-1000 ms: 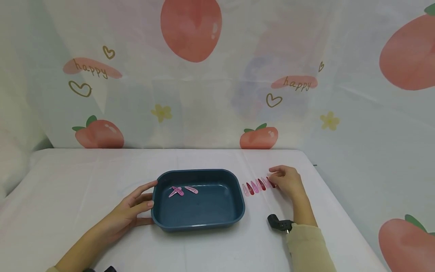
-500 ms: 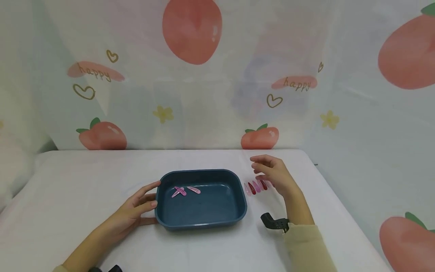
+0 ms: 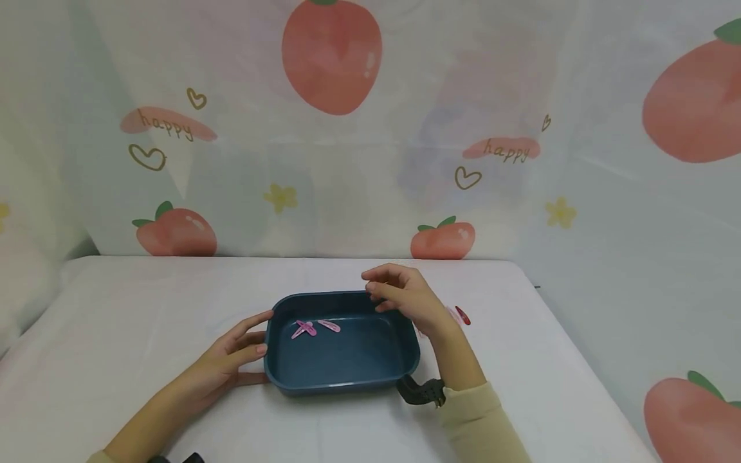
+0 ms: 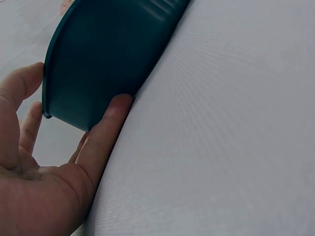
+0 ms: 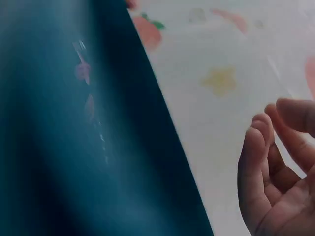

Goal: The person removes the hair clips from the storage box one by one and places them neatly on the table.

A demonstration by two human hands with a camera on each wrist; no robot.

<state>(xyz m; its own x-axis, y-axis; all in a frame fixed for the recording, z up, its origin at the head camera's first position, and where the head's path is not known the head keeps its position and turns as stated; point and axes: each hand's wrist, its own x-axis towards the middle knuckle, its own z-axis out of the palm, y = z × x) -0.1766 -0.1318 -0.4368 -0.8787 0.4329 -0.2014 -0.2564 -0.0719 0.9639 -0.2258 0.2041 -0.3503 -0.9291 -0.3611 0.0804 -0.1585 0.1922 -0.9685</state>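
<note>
My left hand rests at the left side of a dark blue rectangular tray, its mostly straight fingers touching rim and outer wall. In the left wrist view a finger lies against the wall low down by the tabletop. Inside the tray are two crossed pink hair clips and a single pink hair clip. Over the tray's far right corner is my right hand, thumb and fingertips close together; I cannot tell whether they pinch a clip. The right wrist view shows these fingertips beyond the tray wall.
Right of the tray, a red hair clip and a pink hair clip lie on the white tablecloth; my right forearm hides other clips there. A black wrist camera sits near the tray's front right corner. A peach-print backdrop stands behind.
My right hand has moved left from the far end of the row of hair clips to above the tray's far right corner. The left hand keeps its place at the tray.
</note>
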